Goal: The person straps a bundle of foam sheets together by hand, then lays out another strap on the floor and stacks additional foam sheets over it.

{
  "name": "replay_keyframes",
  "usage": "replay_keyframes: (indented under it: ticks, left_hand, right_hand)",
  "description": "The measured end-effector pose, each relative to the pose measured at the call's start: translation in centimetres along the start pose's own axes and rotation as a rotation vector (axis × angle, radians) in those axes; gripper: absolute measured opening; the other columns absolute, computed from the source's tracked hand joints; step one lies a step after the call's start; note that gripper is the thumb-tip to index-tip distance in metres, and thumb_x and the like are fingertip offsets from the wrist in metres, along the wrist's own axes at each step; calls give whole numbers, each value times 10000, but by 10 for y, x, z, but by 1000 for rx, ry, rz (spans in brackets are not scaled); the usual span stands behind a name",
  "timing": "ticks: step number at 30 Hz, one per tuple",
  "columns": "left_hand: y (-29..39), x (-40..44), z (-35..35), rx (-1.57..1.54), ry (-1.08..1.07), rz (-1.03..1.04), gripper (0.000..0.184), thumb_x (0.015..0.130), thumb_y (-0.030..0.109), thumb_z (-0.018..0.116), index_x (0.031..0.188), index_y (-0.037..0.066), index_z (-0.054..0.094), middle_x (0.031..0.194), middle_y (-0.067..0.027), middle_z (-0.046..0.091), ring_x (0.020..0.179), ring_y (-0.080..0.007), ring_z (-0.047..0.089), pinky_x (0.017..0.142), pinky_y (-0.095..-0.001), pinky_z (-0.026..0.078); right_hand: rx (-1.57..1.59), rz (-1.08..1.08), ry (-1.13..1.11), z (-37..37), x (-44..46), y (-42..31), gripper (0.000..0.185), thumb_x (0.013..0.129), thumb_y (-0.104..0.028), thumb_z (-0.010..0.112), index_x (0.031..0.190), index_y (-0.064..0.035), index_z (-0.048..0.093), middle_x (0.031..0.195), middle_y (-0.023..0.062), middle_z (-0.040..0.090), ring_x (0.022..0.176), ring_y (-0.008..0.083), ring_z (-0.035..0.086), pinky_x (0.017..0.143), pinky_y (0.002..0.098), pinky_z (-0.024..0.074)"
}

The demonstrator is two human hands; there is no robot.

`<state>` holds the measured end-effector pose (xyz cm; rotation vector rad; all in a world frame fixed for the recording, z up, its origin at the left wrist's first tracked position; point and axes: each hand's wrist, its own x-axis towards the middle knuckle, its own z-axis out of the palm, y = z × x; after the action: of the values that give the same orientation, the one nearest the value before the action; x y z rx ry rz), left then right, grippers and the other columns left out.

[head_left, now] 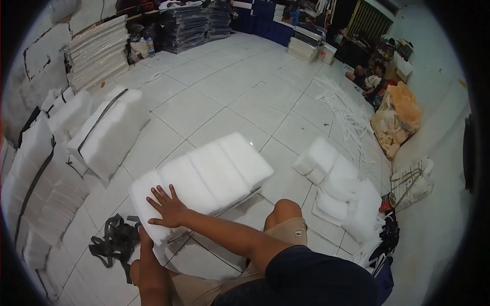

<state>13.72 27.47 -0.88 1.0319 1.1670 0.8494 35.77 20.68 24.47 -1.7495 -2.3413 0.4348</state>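
A long block of stacked white foam sheets [219,168] lies across the tiled floor in front of my legs, with seams dividing it into several sections. My right hand [169,208] lies flat on top of its left end, fingers spread. At the near left corner of that block, my left hand [146,237] is against the foam's edge; its fingers are hidden from view. A tangle of black straps [116,242] lies on the floor just left of my left hand.
Strapped foam bundles [112,132] stand at the left. Loose foam pieces [347,194] lie to the right, with white strips [344,112] scattered beyond. A filled plastic sack [393,122] leans by the right wall, near a seated person [370,80]. Wrapped stacks [99,51] line the back.
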Motion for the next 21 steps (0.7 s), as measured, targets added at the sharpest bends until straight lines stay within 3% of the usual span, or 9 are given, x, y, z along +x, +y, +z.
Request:
replay_keyframes:
  ticks: [3,6,7,9,10,14,15,17,21]
  left_hand:
    - [-1,2,-4,-10,7,10,422,883,244,561,1210,-22,555,1135,-156,632,1044,-249,596,890,-347,449]
    - [-10,-9,-10,-23,25,6,421,886,245,556,1211,-24,553,1136,-157,631,1048,-250,594,893,-346,447]
    - [-12,-10,-10,-15,26,10,421,887,245,554,1211,-24,553,1136,-158,631,1049,-250,593,894,-346,446]
    - [-9,-13,-8,-7,29,8,421,890,245,551,1212,-26,552,1137,-159,630,1051,-251,592,896,-346,444]
    - [-4,-13,-9,-1,24,3,420,891,245,549,1212,-26,552,1137,-160,630,1053,-252,591,896,-346,443]
    - [5,-15,-8,5,18,-18,420,895,246,543,1213,-29,550,1138,-162,629,1058,-254,588,900,-345,440]
    - [6,-15,-7,7,19,-13,420,896,246,541,1213,-29,549,1139,-162,629,1059,-254,587,901,-345,439]
    - [9,-17,-7,9,27,-11,419,899,246,538,1214,-31,549,1140,-163,628,1061,-255,586,903,-344,437]
    - [13,-19,-7,29,34,-22,419,903,247,532,1215,-33,547,1141,-166,627,1066,-257,583,907,-343,434]
  right_hand:
    - [250,35,-13,-33,-3,21,810,872,-619,441,1458,-96,243,1532,178,135,1407,389,111,1115,574,51]
    - [96,256,740,-55,-16,99,739,858,-458,582,1435,-95,297,1505,178,211,1374,413,184,1112,559,105]
    - [-105,408,802,-71,-30,123,711,868,-437,574,1427,-84,313,1484,197,246,1374,410,188,1106,568,107]
    - [-275,651,703,-48,-53,160,768,900,-578,417,1456,-72,257,1501,240,184,1406,392,119,1112,570,66]
    - [-183,759,342,-34,-68,164,834,889,-666,301,1467,-70,222,1524,213,139,1421,371,75,1118,563,23]
    - [60,807,213,-52,-59,175,840,892,-678,258,1472,-73,205,1526,218,125,1421,375,66,1118,560,27]
    - [63,805,220,-62,-62,180,840,892,-678,258,1472,-73,205,1526,218,125,1421,375,66,1118,560,27]
    - [-216,731,685,-81,-74,192,816,903,-658,270,1471,-76,210,1530,212,117,1421,375,62,1116,563,30]
    - [-337,861,597,-59,-98,217,802,904,-655,278,1473,-93,213,1529,210,118,1415,387,77,1113,572,46]
